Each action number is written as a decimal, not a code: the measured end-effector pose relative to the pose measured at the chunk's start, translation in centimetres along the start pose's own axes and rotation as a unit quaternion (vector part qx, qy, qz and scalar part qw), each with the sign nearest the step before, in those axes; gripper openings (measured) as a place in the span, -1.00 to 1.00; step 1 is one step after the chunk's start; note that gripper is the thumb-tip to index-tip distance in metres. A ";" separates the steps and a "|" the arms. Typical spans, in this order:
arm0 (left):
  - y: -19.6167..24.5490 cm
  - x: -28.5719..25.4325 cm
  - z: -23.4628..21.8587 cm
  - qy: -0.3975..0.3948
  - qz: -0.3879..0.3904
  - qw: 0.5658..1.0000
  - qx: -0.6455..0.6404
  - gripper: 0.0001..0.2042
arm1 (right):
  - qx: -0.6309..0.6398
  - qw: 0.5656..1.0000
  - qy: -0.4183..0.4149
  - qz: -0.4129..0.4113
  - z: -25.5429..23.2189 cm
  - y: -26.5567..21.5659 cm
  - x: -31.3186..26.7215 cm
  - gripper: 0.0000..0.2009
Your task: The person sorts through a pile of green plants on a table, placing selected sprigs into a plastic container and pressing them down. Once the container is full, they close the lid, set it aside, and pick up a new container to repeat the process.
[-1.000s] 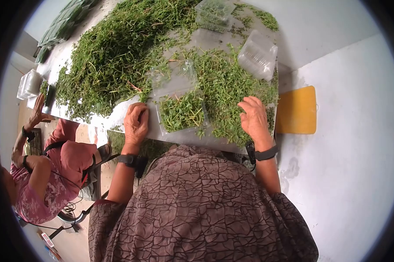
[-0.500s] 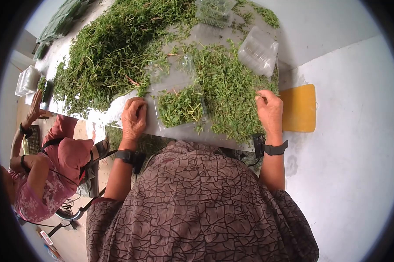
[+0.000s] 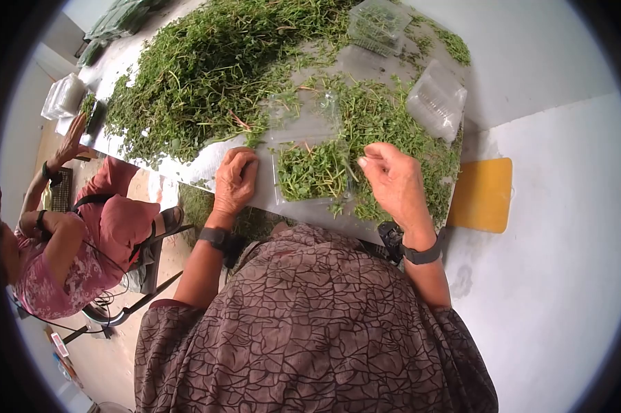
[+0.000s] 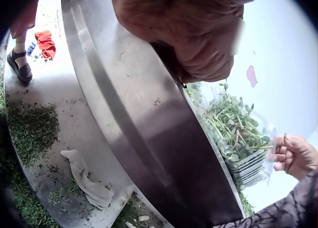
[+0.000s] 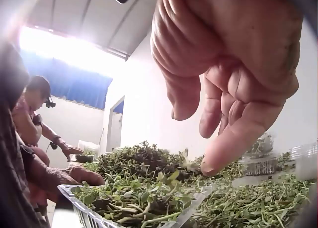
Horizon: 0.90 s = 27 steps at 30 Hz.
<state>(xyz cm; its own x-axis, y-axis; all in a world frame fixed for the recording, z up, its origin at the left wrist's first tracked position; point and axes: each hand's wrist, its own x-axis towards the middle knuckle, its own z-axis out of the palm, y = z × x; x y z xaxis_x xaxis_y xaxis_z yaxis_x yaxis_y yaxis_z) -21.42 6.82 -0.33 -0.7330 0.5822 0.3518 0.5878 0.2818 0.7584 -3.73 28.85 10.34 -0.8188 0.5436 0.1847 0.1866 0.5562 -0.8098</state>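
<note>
A clear plastic box (image 3: pixel 276 180), its lid (image 3: pixel 286 124) folded back, lies near the table's front edge. It is heaped with cut green stems and leaves (image 5: pixel 144 200). Beside the box's left side, my left hand (image 3: pixel 236 180) rests at the table edge, fingers loosely curled, with nothing seen in them. My right hand (image 3: pixel 395 180) hovers by the box's right side. In the right wrist view its thumb and fingers (image 5: pixel 238 138) hang apart over the greens, with nothing between them. Loose greens (image 3: pixel 431 162) spread under and beyond that hand.
A large heap of greens (image 3: pixel 207 76) covers the table's far left. Empty clear boxes (image 3: pixel 438 103) lie at the right; a filled clear box (image 3: pixel 378 26) stands farther back. Another person (image 3: pixel 62 255) sits at the left. A yellow board (image 3: pixel 486 193) is beyond the right edge.
My right hand first went right over the loose greens, its thumb and finger together, then came back left to the box, fingers now apart. The left hand stays at the edge.
</note>
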 end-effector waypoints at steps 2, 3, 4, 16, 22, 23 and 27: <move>-0.1 0.0 0.0 -0.007 0.010 1.000 -0.003 -0.92 | -0.025 1.000 0.014 0.002 -0.6 0.2 -0.2 -0.86; -0.1 -0.1 0.0 -0.006 0.008 1.000 -0.003 -0.92 | -0.026 1.000 0.012 0.002 -0.9 0.3 -0.4 -0.86; -0.1 -0.1 0.0 -0.005 0.010 1.000 -0.004 -0.92 | -0.035 0.999 0.010 0.025 -1.2 0.5 -0.7 -0.86; 0.1 0.0 0.0 -0.001 0.017 1.000 0.001 -0.89 | -0.149 0.987 -0.041 -0.036 0.9 1.3 -2.3 -0.80; -0.1 -0.1 0.1 -0.003 0.005 1.000 -0.011 -0.90 | -0.174 0.979 -0.075 -0.078 1.6 1.3 -2.4 -0.81; -0.2 -0.1 0.1 -0.003 0.007 1.000 -0.014 -0.90 | -0.171 0.978 -0.069 -0.099 1.6 1.3 -2.4 -0.82; 0.3 -0.2 -0.1 -0.002 0.014 1.000 -0.005 -0.89 | -0.155 0.978 -0.073 -0.115 1.9 0.7 -2.3 -0.82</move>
<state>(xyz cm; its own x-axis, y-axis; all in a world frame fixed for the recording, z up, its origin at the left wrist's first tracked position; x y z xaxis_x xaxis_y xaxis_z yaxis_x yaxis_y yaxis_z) -21.18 6.76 -0.16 -0.7147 0.5933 0.3705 0.6049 0.2582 0.7533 -2.76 26.77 8.29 -0.9234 0.2988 0.2411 0.1265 0.8297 -0.5438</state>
